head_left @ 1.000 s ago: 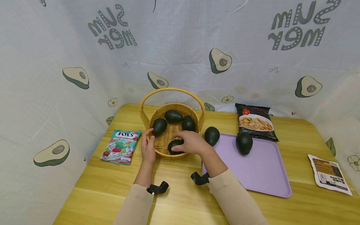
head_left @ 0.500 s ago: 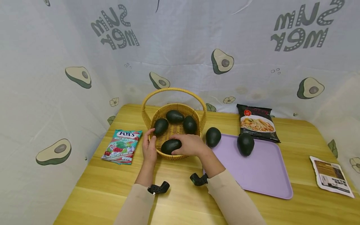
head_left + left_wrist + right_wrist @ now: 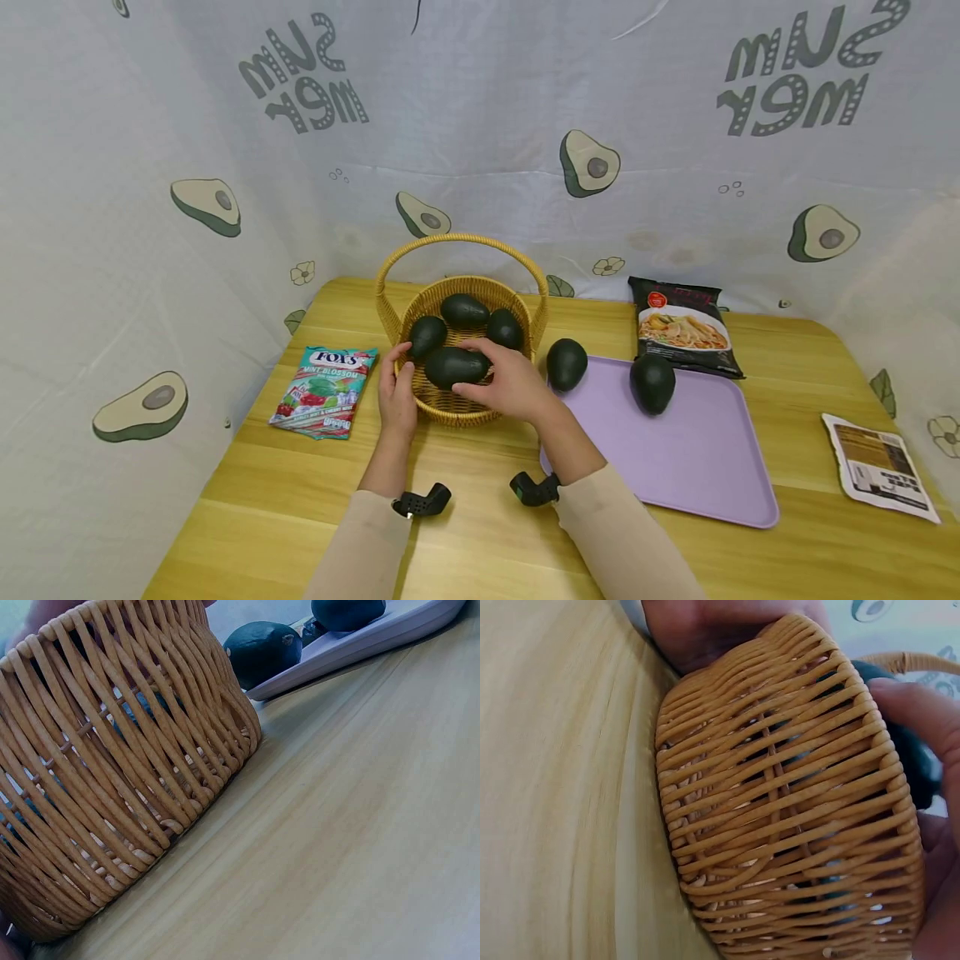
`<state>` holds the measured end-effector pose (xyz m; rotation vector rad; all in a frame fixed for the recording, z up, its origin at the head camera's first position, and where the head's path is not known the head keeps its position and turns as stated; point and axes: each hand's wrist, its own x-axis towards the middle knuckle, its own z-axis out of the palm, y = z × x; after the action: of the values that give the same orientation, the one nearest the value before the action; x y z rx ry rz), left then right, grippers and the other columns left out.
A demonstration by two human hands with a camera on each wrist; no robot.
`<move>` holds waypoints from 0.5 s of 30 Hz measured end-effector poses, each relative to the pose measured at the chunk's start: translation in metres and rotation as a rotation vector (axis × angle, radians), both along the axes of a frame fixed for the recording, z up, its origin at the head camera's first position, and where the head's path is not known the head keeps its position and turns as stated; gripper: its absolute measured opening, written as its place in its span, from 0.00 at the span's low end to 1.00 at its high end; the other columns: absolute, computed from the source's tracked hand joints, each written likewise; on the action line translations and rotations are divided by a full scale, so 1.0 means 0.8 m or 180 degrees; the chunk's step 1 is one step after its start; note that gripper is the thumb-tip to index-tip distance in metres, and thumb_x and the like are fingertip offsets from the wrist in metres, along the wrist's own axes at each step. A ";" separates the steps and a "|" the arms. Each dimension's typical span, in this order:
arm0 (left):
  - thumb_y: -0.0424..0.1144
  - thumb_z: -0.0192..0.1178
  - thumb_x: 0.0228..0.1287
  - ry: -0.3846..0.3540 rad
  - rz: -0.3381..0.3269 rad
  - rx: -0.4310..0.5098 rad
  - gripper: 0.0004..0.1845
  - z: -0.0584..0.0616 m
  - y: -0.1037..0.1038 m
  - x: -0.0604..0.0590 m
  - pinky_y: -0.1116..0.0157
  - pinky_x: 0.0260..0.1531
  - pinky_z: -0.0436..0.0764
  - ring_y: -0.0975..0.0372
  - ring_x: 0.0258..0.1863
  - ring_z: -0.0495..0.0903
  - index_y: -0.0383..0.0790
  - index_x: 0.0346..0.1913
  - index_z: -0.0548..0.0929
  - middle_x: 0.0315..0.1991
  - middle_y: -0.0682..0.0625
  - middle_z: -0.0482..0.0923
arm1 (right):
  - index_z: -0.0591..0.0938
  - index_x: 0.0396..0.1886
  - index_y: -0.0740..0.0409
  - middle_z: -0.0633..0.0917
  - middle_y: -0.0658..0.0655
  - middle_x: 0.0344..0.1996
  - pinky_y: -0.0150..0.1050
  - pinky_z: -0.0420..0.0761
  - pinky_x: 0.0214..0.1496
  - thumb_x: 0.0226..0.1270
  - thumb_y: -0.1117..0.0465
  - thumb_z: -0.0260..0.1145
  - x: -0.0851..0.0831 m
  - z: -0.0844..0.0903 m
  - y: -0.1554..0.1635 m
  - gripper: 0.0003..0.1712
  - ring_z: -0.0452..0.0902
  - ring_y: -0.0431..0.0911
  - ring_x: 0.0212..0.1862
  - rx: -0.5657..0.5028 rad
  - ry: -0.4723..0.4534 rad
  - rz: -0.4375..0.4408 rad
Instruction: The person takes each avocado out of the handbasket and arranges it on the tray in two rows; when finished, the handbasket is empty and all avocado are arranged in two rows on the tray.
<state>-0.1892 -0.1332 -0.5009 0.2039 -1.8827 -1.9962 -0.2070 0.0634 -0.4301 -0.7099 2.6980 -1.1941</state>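
Note:
A woven yellow basket (image 3: pixel 450 407) with a hoop handle stands on the wooden table. My right hand (image 3: pixel 504 382) grips a dark green avocado (image 3: pixel 453 367) just above the basket's near side. Three more avocados (image 3: pixel 464 311) lie deeper inside. My left hand (image 3: pixel 396 396) holds the basket's left rim, thumb on the edge. The left wrist view shows the basket wall (image 3: pixel 112 780) close up; the right wrist view shows the basket wall (image 3: pixel 787 802) with fingers (image 3: pixel 922 720) over the avocado.
A purple tray (image 3: pixel 675 450) lies right of the basket with one avocado (image 3: pixel 652 382) on it and another (image 3: pixel 566 364) at its left edge. A candy bag (image 3: pixel 324 392) lies at left, a noodle packet (image 3: pixel 682 325) behind the tray, a sachet (image 3: pixel 877 467) far right.
My right hand has lifted the avocado from the basket's near bottom up and slightly back, so it now sits above the rim. The left hand stays on the basket.

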 end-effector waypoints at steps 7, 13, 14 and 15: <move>0.32 0.46 0.76 0.0049 -0.0019 0.0010 0.19 -0.003 0.000 0.000 0.49 0.78 0.52 0.52 0.78 0.57 0.32 0.65 0.74 0.72 0.39 0.69 | 0.73 0.69 0.48 0.80 0.59 0.63 0.55 0.83 0.57 0.62 0.57 0.77 0.012 -0.003 0.014 0.37 0.83 0.54 0.56 -0.1104 -0.0077 -0.0270; 0.32 0.46 0.76 0.0056 -0.0011 0.0016 0.19 -0.004 -0.001 -0.001 0.50 0.78 0.52 0.53 0.78 0.57 0.32 0.65 0.74 0.72 0.39 0.69 | 0.71 0.69 0.51 0.79 0.61 0.62 0.55 0.82 0.57 0.62 0.63 0.75 0.025 -0.004 0.030 0.37 0.81 0.53 0.55 -0.1591 -0.0143 -0.0468; 0.32 0.46 0.76 0.0055 -0.0011 0.0019 0.19 -0.004 -0.001 -0.001 0.50 0.78 0.52 0.53 0.78 0.57 0.32 0.65 0.74 0.72 0.39 0.68 | 0.71 0.69 0.51 0.79 0.61 0.61 0.51 0.82 0.58 0.62 0.63 0.75 0.028 -0.003 0.033 0.37 0.81 0.52 0.55 -0.1640 -0.0145 -0.0491; 0.32 0.46 0.76 0.0051 -0.0014 0.0024 0.19 -0.005 -0.001 -0.001 0.49 0.78 0.52 0.52 0.79 0.57 0.32 0.65 0.74 0.72 0.39 0.68 | 0.70 0.70 0.53 0.79 0.61 0.61 0.47 0.82 0.57 0.62 0.64 0.75 0.030 -0.002 0.036 0.37 0.80 0.51 0.55 -0.1679 -0.0130 -0.0507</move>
<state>-0.1899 -0.1342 -0.5048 0.1855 -1.8675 -2.0023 -0.1830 0.0920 -0.4315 -0.5127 2.4513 -1.9699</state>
